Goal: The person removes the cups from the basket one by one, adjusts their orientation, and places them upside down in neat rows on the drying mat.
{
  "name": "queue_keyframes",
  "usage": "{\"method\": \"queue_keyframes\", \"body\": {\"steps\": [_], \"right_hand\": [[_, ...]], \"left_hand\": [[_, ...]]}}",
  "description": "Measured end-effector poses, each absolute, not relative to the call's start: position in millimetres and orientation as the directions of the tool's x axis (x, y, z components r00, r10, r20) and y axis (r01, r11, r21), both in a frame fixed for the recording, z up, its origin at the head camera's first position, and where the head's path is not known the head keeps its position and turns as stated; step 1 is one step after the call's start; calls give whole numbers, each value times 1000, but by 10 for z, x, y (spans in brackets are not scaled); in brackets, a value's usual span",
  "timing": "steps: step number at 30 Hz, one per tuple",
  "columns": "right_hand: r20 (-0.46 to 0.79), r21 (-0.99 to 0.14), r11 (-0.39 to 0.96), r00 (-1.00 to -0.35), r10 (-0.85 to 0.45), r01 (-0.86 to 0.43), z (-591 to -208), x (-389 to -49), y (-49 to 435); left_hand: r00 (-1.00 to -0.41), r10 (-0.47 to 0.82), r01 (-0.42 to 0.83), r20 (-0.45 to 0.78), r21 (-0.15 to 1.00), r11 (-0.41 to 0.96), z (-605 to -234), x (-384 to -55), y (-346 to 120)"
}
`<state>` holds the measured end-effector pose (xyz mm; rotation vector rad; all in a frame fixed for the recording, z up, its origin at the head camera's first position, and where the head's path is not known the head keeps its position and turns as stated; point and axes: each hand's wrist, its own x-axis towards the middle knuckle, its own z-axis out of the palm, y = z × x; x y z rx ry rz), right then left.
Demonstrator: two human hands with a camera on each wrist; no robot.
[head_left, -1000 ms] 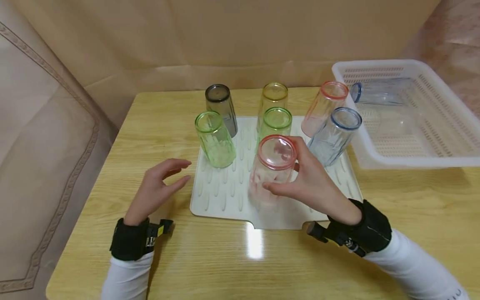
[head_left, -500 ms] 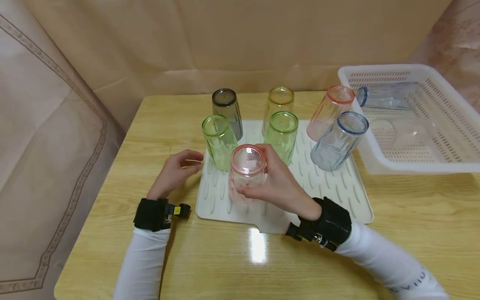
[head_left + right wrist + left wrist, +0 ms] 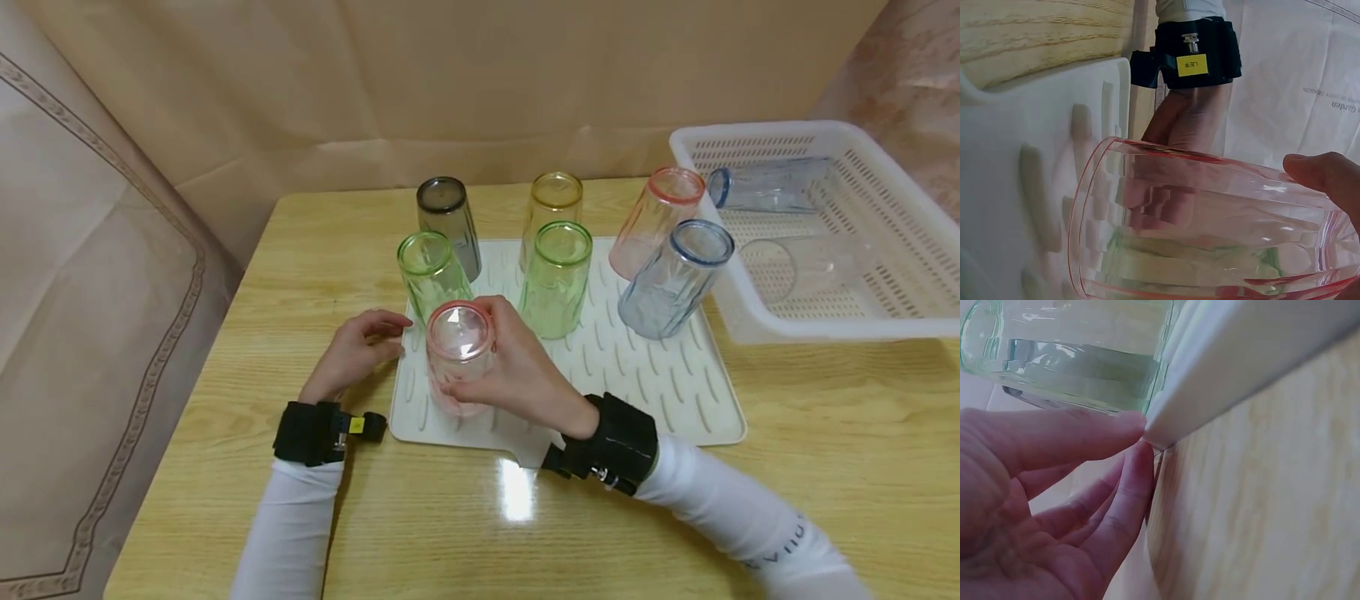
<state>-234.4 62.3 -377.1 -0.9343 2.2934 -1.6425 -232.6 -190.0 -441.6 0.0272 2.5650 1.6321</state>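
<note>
My right hand (image 3: pixel 517 367) grips a pink-tinted drinking glass (image 3: pixel 459 371), turned upside down, thumb on the near side. In the right wrist view the red-edged mouth of the glass is close over the ridged surface of the white drying mat (image 3: pixel 997 181). The glass stands in front of the left green glass (image 3: pixel 427 271) and partly covers it in the head view. My left hand (image 3: pixel 356 350) is at the mat's left edge with loosely bent fingers; in the left wrist view its fingertips (image 3: pixel 1132 425) are right at the mat's side (image 3: pixel 1210 375).
Upside-down glasses stand on the mat: grey (image 3: pixel 450 225), amber (image 3: pixel 555 196), green (image 3: pixel 557 292), pink (image 3: pixel 652 225) and blue (image 3: pixel 671 283). A white plastic basket (image 3: pixel 847 329) at the right holds a blue glass (image 3: pixel 776 185) and a clear glass (image 3: pixel 810 268) lying down.
My right hand has carried the pink glass leftward, from before the middle green glass to before the left green one. My left hand has moved forward and right to the mat's edge.
</note>
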Motion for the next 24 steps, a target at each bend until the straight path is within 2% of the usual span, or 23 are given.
{"method": "queue_keyframes", "body": {"steps": [24], "right_hand": [[271, -872, 189, -766, -583, -452, -3874, -2314, 481]], "left_hand": [[-996, 72, -23, -61, 893, 449, -4448, -2330, -1924]]}}
